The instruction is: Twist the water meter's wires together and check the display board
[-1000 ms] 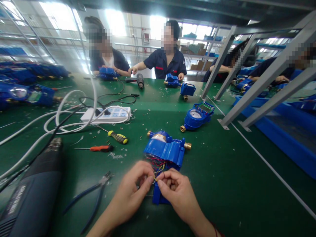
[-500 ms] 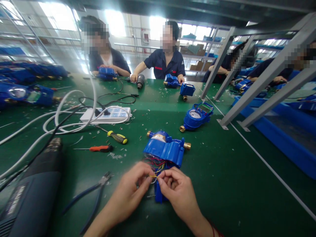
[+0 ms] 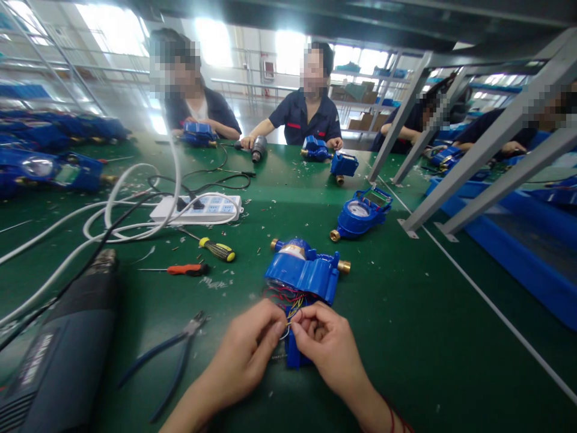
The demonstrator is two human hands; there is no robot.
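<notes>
A blue water meter (image 3: 301,269) with brass end fittings lies on the green table in front of me, its housing opened. Red, yellow and white wires (image 3: 295,300) run out of it toward a blue cover part (image 3: 294,353) lying nearer to me. My left hand (image 3: 252,343) pinches a thin yellow wire between thumb and forefinger. Close beside it, fingertips almost touching, my right hand (image 3: 327,337) is closed in a pinch on the wire as well. The fingers partly hide the wire ends.
Left of my hands lie cutting pliers (image 3: 180,349), an orange screwdriver (image 3: 187,270), a yellow-black screwdriver (image 3: 217,249) and a heat gun (image 3: 67,343). Behind them is a power strip (image 3: 196,209) with looped cables. Another meter (image 3: 360,213) sits beyond, near metal legs (image 3: 433,186). Co-workers sit opposite.
My fingertips have drawn closer together, so less of the yellow wire shows between them. The whole view has shifted slightly; the meter and tools lie as before.
</notes>
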